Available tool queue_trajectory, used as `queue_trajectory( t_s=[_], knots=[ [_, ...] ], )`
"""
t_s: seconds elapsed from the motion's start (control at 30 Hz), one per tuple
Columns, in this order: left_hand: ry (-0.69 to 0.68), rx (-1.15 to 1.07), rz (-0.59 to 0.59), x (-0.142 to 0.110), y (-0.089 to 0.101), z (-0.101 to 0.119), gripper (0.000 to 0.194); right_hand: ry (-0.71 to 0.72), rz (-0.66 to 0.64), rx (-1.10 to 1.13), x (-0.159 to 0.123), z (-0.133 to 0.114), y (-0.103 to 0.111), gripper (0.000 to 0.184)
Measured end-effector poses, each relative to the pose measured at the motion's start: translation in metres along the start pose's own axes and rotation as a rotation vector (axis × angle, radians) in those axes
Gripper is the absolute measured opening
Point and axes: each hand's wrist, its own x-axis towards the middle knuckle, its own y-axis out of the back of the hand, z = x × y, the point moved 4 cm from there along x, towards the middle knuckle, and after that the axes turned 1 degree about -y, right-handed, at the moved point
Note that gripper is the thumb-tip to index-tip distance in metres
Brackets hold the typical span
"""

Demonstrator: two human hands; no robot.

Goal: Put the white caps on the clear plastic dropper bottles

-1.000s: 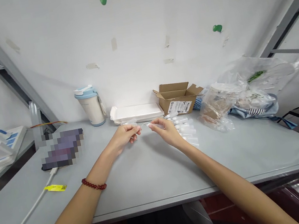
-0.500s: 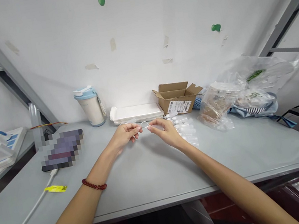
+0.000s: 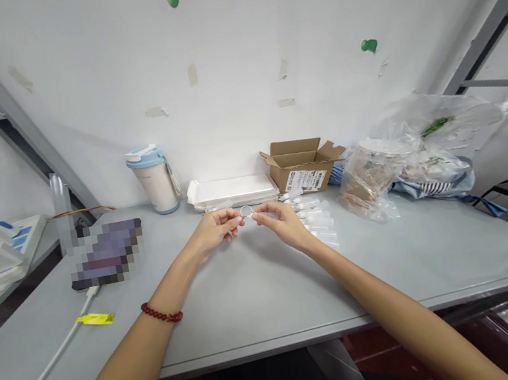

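A thin white loop, like a bent cord or strip, stands up between my two hands above the middle of the table. My left hand pinches one end between thumb and forefinger, its other fingers curled. On the opposite side my right hand pinches the other end the same way. The loop's exact kind is too small to make out. Just beyond my right hand lies a row of several clear plastic pieces with white ends, partly hidden by that hand.
Along the wall stand a cup with a blue lid, a white flat stack and an open cardboard box. Clear plastic bags lie to the right. A phone with a white cable rests on the left.
My hands have drawn slightly closer together. The thin white piece between them has bent from a shallow arc into a rounder, nearly closed loop.
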Motion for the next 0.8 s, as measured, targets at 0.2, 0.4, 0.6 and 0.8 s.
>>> queue_trajectory(
  t_s=[0.2, 0.4, 0.6, 0.8],
  knots=[
    [-0.005, -0.011, -0.014, -0.0006, -0.0012, -0.0002, 0.026, 0.001, 0.006, 0.003, -0.0002, 0.0002, 0.0015, 0.020],
    [-0.010, -0.024, -0.015, -0.0006, -0.0003, 0.0000, 0.028, 0.017, 0.015, -0.003, -0.0005, 0.0000, 0.0014, 0.020],
    [-0.008, -0.002, -0.029, -0.0020, -0.0006, 0.0015, 0.029, 0.002, 0.021, 0.003, -0.0001, -0.0009, 0.0015, 0.019],
    [-0.008, -0.006, -0.036, -0.0020, -0.0017, 0.0029, 0.028, 0.015, 0.004, -0.019, 0.0002, -0.0020, 0.0019, 0.019]
  ],
)
